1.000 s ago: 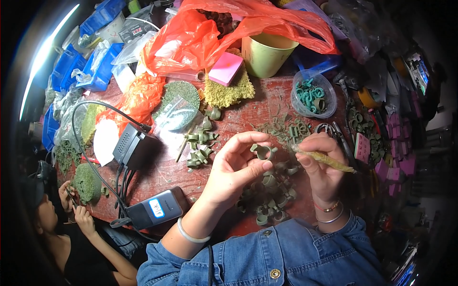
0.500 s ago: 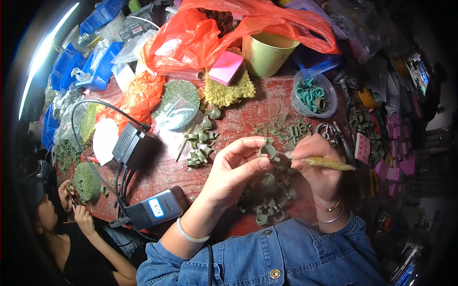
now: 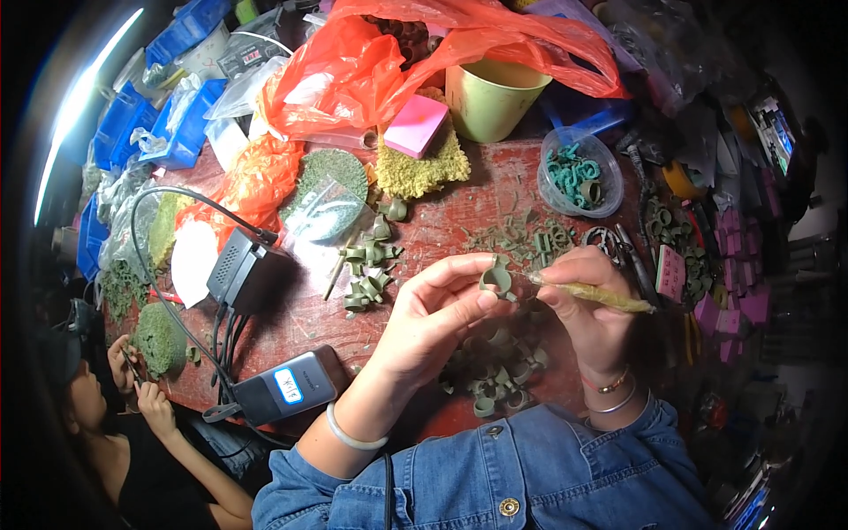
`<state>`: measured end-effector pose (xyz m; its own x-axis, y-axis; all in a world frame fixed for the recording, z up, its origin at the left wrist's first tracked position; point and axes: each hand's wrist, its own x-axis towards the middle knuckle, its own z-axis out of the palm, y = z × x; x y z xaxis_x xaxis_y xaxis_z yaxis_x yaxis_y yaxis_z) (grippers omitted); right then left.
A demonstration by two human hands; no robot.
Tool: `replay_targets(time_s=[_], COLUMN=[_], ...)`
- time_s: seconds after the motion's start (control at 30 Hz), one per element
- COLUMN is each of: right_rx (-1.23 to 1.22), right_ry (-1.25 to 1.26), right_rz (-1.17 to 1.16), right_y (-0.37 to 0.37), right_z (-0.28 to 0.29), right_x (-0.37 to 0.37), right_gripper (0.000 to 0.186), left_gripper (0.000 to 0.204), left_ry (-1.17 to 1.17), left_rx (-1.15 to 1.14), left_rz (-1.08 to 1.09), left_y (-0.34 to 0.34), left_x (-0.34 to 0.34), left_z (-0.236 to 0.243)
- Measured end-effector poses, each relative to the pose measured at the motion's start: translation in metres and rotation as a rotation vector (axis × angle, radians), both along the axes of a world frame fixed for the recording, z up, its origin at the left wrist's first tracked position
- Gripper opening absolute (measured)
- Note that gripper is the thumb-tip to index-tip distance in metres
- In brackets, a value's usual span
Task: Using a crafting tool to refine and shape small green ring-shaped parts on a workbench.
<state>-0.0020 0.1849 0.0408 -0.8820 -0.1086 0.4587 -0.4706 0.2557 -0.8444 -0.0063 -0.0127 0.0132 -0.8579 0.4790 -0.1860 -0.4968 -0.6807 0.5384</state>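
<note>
Between the thumb and fingers of my left hand (image 3: 442, 305) is a small green wax ring (image 3: 497, 279), held up over the table. My right hand (image 3: 590, 296) pinches a carving tool with a thick yellowish handle (image 3: 605, 296). Its thin tip points left at the ring's side; whether it touches the wax I cannot tell. Below my hands lies a pile of similar green rings (image 3: 499, 375). More green pieces (image 3: 369, 269) sit left of my left hand, beside a thin stick (image 3: 336, 276). Green wax shavings (image 3: 530, 238) are scattered beyond my hands.
A clear tub (image 3: 581, 172) holds teal wax strands. At the back stand a pale green cup (image 3: 495, 102), a pink block (image 3: 416, 125) on a yellow sponge and red plastic bags (image 3: 344, 79). A cabled black device (image 3: 247, 269) and power bank (image 3: 287, 389) lie left. Another person (image 3: 150, 442) works there.
The ring has turned slightly in my left fingers. My right hand has shifted a little, and the tool's tip now shows more plainly beside the ring.
</note>
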Motion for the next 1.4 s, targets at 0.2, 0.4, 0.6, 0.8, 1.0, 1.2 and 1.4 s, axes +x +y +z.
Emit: replay_targets(time_s=[0.2, 0.4, 0.6, 0.8, 1.0, 1.2, 1.4], right_rx=[-0.057, -0.074, -0.177, -0.311, -0.305, -0.566, -0.633], right_ry=[0.009, 0.013, -0.105, -0.241, -0.33, -0.47, -0.547], right_rz=[0.045, 0.055, 0.041, 0.157, 0.151, 0.13, 0.149], right_y=[-0.002, 0.0, 0.001, 0.003, 0.005, 0.002, 0.008], right_z=[0.001, 0.001, -0.001, -0.005, -0.008, -0.013, -0.014], right_x=[-0.001, 0.003, 0.0, -0.002, 0.0, 0.001, -0.001], right_gripper=[0.017, 0.019, 0.015, 0.026, 0.025, 0.027, 0.028], left_gripper=[0.041, 0.041, 0.025, 0.024, 0.027, 0.026, 0.025], left_ry=[0.108, 0.087, -0.006, -0.021, -0.021, 0.007, -0.027], left_rx=[-0.026, -0.082, 0.188, 0.122, -0.011, -0.002, 0.075], left_rz=[0.031, 0.007, -0.148, -0.195, -0.182, -0.177, -0.169], left_y=[-0.001, -0.003, -0.008, -0.008, -0.005, -0.005, -0.007], left_x=[0.0, -0.001, -0.006, -0.005, -0.003, -0.003, -0.004], left_z=[-0.006, -0.005, -0.006, -0.005, 0.001, -0.001, -0.007])
